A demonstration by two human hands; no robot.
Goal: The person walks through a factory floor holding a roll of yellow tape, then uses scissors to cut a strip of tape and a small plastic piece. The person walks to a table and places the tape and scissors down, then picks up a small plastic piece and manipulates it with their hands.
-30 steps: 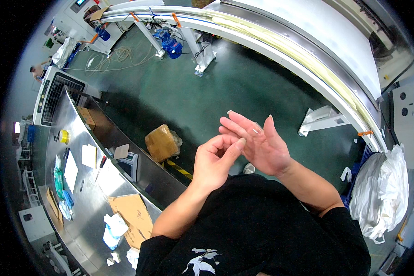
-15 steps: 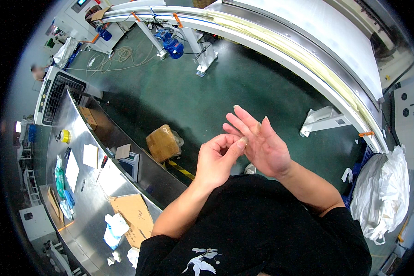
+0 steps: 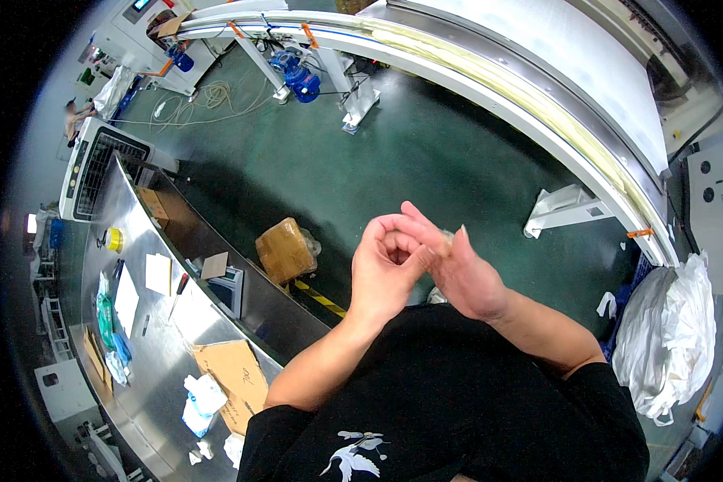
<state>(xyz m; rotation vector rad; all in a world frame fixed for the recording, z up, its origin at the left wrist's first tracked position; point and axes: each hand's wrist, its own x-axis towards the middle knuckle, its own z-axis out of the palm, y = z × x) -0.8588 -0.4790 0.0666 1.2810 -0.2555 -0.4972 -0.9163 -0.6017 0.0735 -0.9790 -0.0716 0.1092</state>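
Observation:
In front of my chest, above the green floor, my two hands meet. My left hand (image 3: 384,271) is closed, thumb and fingers bent together against the fingers of my right hand. Whatever it pinches, if anything, is too small or hidden to make out. My right hand (image 3: 475,283) is open, its thumb standing apart and its palm turned toward the left hand; its fingers are partly covered by the left one. A small pale tan patch shows near the right fingers, too blurred to name.
To my left runs a metal workbench (image 3: 154,410) with flat cardboard (image 3: 231,384), white tissue and a screwdriver (image 3: 181,286). A taped brown box (image 3: 285,251) sits on the floor. A white-framed machine (image 3: 490,92) curves across ahead. White plastic sheeting (image 3: 667,341) is heaped at right.
My right hand has tilted inward and its fingers have come down behind my left hand. The left hand has shifted slightly right, its fingers now against the right fingers.

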